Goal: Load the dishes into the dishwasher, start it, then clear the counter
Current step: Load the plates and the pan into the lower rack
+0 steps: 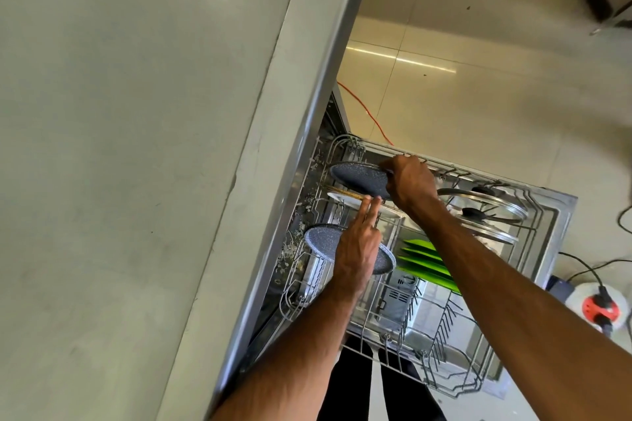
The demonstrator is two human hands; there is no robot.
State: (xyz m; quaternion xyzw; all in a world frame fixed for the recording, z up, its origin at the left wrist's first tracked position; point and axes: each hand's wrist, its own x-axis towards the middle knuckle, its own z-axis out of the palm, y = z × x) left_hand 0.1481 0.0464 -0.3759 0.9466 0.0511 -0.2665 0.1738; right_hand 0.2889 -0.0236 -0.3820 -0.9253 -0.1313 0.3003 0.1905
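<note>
Head view — right hand (410, 181) fingers grip the far speckled plate (357, 178); left hand (359, 246) fingers straight, touching its rim.

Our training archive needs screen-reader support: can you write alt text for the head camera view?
A person's right hand grips a dark speckled plate at the far end of a pulled-out dishwasher rack, while the left hand reaches in with straight fingers beside it. A second speckled plate, green plates and glass lids sit in the rack.
</note>
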